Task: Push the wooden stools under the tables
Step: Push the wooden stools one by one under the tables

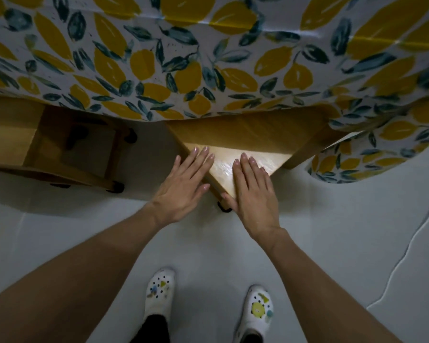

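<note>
Head view, looking down past our two bare arms to a pale floor [332, 243]. Far left of our hands, a second stool [47, 144] sits part-way under the cloth edge, its legs and rungs showing, dark caps on the feet. Nearer in, our left hand [183, 181] lies flat, fingers straight and close together, resting along the left edge of the stool [245, 154] we work on; fingertips reach onto the seat near its edge. Gripping nothing, just flat contact. Between the hands, the near corner of the seat points back toward us, lit bright; one leg with a dark foot cap shows just below the corner. Our right hand [254, 194] lies palm-down on the seat's right side, fingers extended and together, thumb against the near corner. No pinch here either. Beyond both hands the seat's far half runs under the lemon-print tablecloth [208, 58], which hangs over the table. Below the hands, our two white patterned clogs [159, 293] stand on the floor.
</note>
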`<state>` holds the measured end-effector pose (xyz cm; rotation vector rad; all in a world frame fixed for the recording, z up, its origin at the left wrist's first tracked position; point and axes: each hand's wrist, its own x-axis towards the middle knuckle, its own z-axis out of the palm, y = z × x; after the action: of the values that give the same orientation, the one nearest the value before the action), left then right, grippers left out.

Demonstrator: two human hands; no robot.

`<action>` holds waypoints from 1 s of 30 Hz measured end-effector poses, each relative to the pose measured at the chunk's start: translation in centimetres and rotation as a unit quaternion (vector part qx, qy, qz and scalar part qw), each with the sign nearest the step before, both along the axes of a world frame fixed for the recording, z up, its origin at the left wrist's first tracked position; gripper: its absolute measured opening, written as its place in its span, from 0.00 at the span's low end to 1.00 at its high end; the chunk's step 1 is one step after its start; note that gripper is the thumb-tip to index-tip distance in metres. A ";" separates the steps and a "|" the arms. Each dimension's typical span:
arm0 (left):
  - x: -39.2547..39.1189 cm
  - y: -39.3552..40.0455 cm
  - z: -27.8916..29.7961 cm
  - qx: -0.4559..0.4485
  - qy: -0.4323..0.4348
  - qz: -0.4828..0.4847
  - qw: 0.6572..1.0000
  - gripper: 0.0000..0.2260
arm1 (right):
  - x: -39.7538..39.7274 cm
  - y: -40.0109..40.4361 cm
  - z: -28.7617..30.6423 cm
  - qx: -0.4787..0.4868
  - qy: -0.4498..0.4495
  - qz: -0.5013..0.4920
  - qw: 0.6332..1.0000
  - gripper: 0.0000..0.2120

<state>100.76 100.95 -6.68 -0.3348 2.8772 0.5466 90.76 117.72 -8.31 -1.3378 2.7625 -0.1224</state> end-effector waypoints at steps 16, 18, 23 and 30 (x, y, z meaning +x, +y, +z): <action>3.2 8.7 -0.2 -0.101 -0.004 0.064 0.993 0.35 | -4.5 13.6 2.2 0.049 -0.068 0.107 0.991 0.40; 3.6 7.1 -0.5 -0.121 -0.036 0.074 0.989 0.36 | -3.3 12.2 1.3 0.052 -0.091 0.058 0.993 0.43; 2.2 6.9 -0.6 -0.143 -0.052 0.043 0.987 0.33 | -5.6 12.3 0.4 0.089 -0.066 0.072 0.991 0.45; -2.3 8.3 -0.9 -0.125 -0.030 0.072 0.989 0.32 | -11.4 12.5 0.9 0.102 -0.060 0.090 0.989 0.45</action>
<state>98.43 109.25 -7.59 -0.5917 2.8800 0.1905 79.37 130.19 -7.44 -1.4629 2.4644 0.0856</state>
